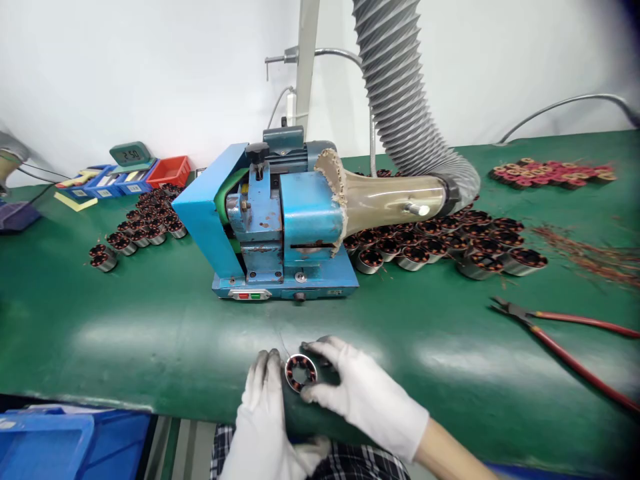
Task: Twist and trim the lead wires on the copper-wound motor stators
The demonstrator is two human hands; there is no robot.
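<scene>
A round metal stator (301,373) with copper windings lies near the front edge of the green table (165,333), a thin wire sticking up from it. My right hand (363,393), in a white glove, curves around its right side, with the thumb at its lower edge and the fingers at its upper right. On its left, my gloved left hand (265,407) has straight fingers lying beside the ring, the thumb apart, with nothing seen in it. Behind them stands a blue machine (313,213) with a red and a green button.
Metal stators (480,265) stand in groups on both sides of the machine. Red-handled cutters (555,317) and wire scraps (585,252) lie at right, with red-wrapped parts (550,175) behind. A grey hose (400,87) hangs above. Blue bins (45,443) sit lower left.
</scene>
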